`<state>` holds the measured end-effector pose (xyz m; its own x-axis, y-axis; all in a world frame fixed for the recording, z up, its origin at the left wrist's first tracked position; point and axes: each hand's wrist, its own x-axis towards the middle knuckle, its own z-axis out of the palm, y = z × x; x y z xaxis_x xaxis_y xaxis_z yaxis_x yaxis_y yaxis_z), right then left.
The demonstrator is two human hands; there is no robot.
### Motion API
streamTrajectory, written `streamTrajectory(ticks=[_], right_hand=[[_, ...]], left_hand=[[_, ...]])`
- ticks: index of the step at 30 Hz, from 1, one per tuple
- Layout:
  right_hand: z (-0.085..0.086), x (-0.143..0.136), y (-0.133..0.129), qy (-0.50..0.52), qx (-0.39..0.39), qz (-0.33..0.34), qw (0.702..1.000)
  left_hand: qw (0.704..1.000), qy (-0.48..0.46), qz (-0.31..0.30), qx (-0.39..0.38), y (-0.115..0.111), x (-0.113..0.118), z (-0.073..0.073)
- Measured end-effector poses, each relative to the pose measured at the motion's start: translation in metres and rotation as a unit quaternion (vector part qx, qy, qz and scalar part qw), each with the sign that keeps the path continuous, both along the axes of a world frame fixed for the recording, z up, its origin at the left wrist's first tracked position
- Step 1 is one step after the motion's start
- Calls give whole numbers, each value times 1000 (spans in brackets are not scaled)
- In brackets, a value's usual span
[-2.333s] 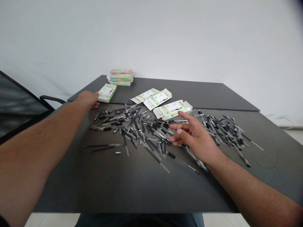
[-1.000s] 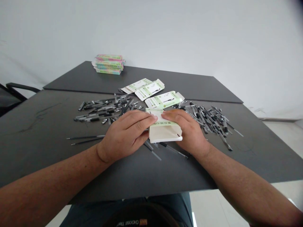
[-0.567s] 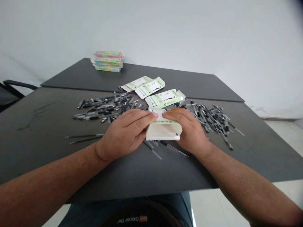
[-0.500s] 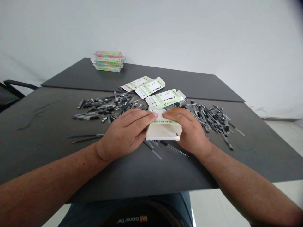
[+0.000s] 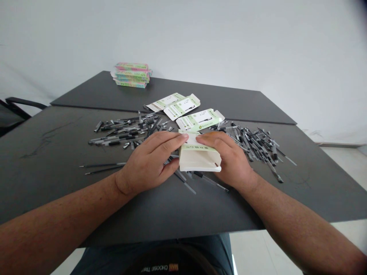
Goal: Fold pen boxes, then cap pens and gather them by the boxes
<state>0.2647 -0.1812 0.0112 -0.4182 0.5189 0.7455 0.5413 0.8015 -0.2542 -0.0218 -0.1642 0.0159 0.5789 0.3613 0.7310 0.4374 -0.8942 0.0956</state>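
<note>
Between my two hands is a pale green and white pen box, its open end facing me and nothing visible inside the part I can see. My left hand is closed on the box's left side, thumb low and fingers along the top. On the right side, my right hand grips it, its fingers partly hidden behind the cardboard. Under and around the box lie pen parts: thin refills near my right hand and two dark refills beside my left wrist.
Piles of pen barrels and caps lie at left and right. Flattened green-white boxes rest behind my hands. A stack of colourful boxes stands at the back left of the dark table. A chair is at far left.
The box has shifted slightly to the right and its open end a little lower. My left fingers have drawn back slightly leftward, and the left thumb has parted from the fingers.
</note>
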Motion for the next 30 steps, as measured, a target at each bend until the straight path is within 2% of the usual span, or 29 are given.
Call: streamTrajectory(ticks=[12,17,19,23,25,27,30], right_hand=[[9,3,-6,52,-20,78,995],[6,0,-9,55,-37,30,997],[3,-1,-9,76,-55,12,995],[-4,-1,-7,102,-103,17,989],[-5,-2,-7,94,-98,17,991],[-4,-2,-6,82,-94,14,992],[-2,-2,-6,66,-84,6,994]], left_hand=[[1000,7,24,7,18,-9,0],[999,23,40,10,24,-24,11],[997,22,70,-13,33,-37,19],[974,-10,210,-89,75,-83,34],[945,-60,263,-187,106,-112,36],[922,-79,306,-226,138,-141,35],[886,-97,339,-301,180,-178,27]])
